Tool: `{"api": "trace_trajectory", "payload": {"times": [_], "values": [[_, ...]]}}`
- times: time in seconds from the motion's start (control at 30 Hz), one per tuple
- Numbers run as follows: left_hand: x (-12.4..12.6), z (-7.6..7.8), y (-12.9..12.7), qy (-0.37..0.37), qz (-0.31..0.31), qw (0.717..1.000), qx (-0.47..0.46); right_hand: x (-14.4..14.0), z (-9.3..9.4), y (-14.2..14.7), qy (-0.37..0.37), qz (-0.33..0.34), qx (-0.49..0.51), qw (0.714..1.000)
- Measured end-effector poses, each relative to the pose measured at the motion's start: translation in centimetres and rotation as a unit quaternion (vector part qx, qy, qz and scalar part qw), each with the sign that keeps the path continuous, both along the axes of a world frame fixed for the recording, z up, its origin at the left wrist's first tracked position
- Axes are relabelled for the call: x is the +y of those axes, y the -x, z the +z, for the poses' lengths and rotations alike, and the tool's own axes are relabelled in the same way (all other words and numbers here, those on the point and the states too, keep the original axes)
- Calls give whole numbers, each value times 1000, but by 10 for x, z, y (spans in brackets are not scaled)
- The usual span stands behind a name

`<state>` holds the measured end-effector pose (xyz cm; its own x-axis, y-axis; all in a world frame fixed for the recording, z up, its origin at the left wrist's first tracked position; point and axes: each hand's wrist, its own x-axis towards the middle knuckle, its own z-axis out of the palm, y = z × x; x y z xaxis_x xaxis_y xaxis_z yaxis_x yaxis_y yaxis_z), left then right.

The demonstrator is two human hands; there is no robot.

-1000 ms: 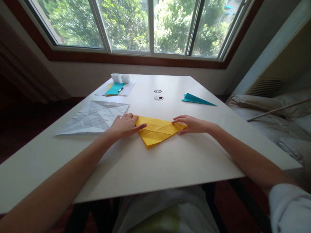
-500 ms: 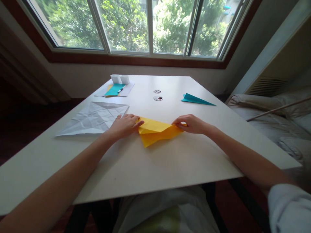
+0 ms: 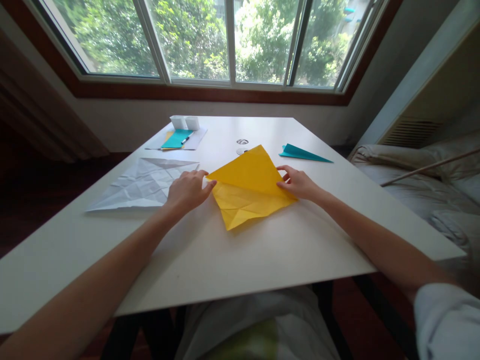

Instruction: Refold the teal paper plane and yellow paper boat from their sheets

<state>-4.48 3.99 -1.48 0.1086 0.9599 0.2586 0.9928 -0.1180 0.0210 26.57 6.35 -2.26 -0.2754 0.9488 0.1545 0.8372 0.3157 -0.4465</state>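
Observation:
A creased yellow sheet of paper (image 3: 252,182) is spread open over the middle of the table, its far half raised and its near half lower. My left hand (image 3: 189,189) pinches the sheet's left corner between thumb and fingers. At the right edge, my right hand (image 3: 297,181) has the paper between its thumb and fingertips. Just left of my left hand lies a large white sheet (image 3: 138,182), crisscrossed with fold lines. Beyond my right hand rests a folded teal paper plane (image 3: 304,153).
The white table (image 3: 210,265) stands below a window. At its far left are a teal sheet (image 3: 177,139) on other papers, a marker (image 3: 186,139) and two small white containers (image 3: 184,122). Two round table inserts (image 3: 242,142) are partly behind the yellow paper. A covered couch (image 3: 423,175) is at right.
The yellow paper, folded over before, has opened out, with its far part now raised away from me. My right hand has moved slightly up and forward with its edge.

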Motion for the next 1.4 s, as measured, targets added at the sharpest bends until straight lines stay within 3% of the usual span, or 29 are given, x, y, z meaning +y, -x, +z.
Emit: {"api": "trace_trajectory", "payload": {"times": [0.2, 0.33, 0.4, 0.53, 0.6, 0.77, 0.87, 1.0, 1.07, 1.23, 1.4], "values": [[-5, 0, -6, 73, -27, 997, -12, 5, -11, -6, -36, 86, -147, 985], [-1, -6, -5, 90, -54, 988, -116, 6, -13, -6, -14, 130, -175, 976], [0, -8, -6, 96, -70, 968, -222, 5, -12, -4, -2, 146, -158, 977], [-2, -8, -10, 156, -94, 891, -415, 2, -10, -1, 16, 167, -131, 977], [-4, -8, -12, 173, -100, 874, -444, 1, -8, 0, 20, 168, -124, 978], [-2, -9, -12, 188, -72, 873, -445, 3, -8, -4, 22, 128, -141, 981], [-2, -7, -13, 186, -56, 821, -536, 7, -10, -7, 23, 96, -133, 986], [-4, -2, -16, 200, -54, 716, -667, 9, -9, -8, 29, 96, -24, 995], [-4, 0, -16, 204, -54, 684, -698, 8, -7, -6, 58, 108, 88, 989], [-2, -2, -14, 209, -60, 643, -735, 6, -4, 2, 166, 138, 391, 895], [-4, 0, -14, 273, -96, 620, -729, 7, -4, 4, 184, 92, 487, 849]]}}
